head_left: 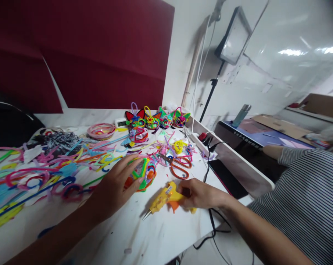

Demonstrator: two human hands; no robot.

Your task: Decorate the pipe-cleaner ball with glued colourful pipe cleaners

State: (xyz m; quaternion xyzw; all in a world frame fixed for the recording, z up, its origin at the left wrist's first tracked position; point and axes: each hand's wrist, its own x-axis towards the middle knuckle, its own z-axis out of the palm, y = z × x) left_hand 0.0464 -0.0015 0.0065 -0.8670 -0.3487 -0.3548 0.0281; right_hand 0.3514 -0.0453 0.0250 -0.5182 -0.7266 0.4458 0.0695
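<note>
My left hand (115,189) curls its fingers around the near left side of a round ornament (148,171) made of green, orange, red and blue pipe cleaners, which rests on the white table (166,235). To its right, my right hand (198,193) grips the handle of a yellow glue gun (163,198) with an orange trigger. The gun lies low over the table, its metal nozzle pointing left and down; whether it touches the tabletop I cannot tell. Orange-handled scissors (180,167) lie just beyond the gun, partly among pipe-cleaner scraps.
Loose pipe cleaners (81,162) cover the table's left side. Several finished cat-eared ornaments (152,119) line the back, near a round dish (101,130). A dark phone (228,178) lies at right beside black cables (210,217). A person in a striped shirt (301,195) is at far right.
</note>
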